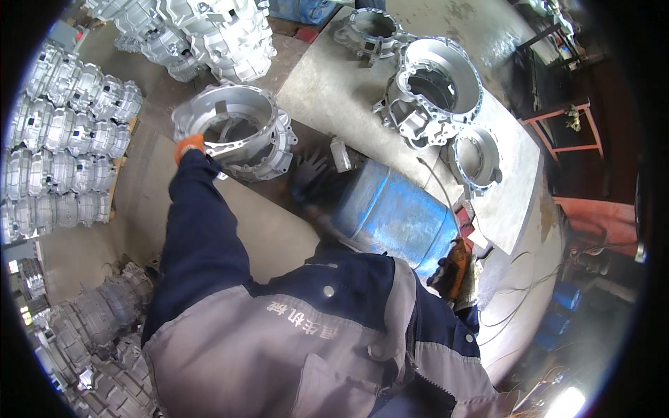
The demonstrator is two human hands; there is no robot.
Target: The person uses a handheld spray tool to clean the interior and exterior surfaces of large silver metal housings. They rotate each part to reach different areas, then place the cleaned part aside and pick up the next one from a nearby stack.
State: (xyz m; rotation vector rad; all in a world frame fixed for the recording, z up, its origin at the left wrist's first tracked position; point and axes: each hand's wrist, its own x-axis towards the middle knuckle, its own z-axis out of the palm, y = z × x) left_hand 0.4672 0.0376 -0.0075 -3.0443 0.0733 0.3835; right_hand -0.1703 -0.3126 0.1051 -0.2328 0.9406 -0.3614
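Observation:
In an orange glove, my left hand [189, 145] is closed on the near left rim of a round cast-metal housing [240, 115]. This silvery ring-shaped casting has bolt holes and lugs round its edge. At my right side, my right hand [454, 270], in a dirty orange and dark glove, looks closed; what it holds is hard to make out. A thin dark line, a rod or hose [442, 182], runs from beside that hand toward the pale tabletop. Next to my right hand lies a scuffed blue plastic drum [397, 212].
More castings [446, 80] sit on the pale tabletop [327, 76]. A grey glove [310, 167] and a small bottle [340, 153] lie beside the drum. Stacked housings [70, 132] stand at left, with another stack [202, 35] at the back. A red frame [568, 129] stands right; cables [519, 285] trail below.

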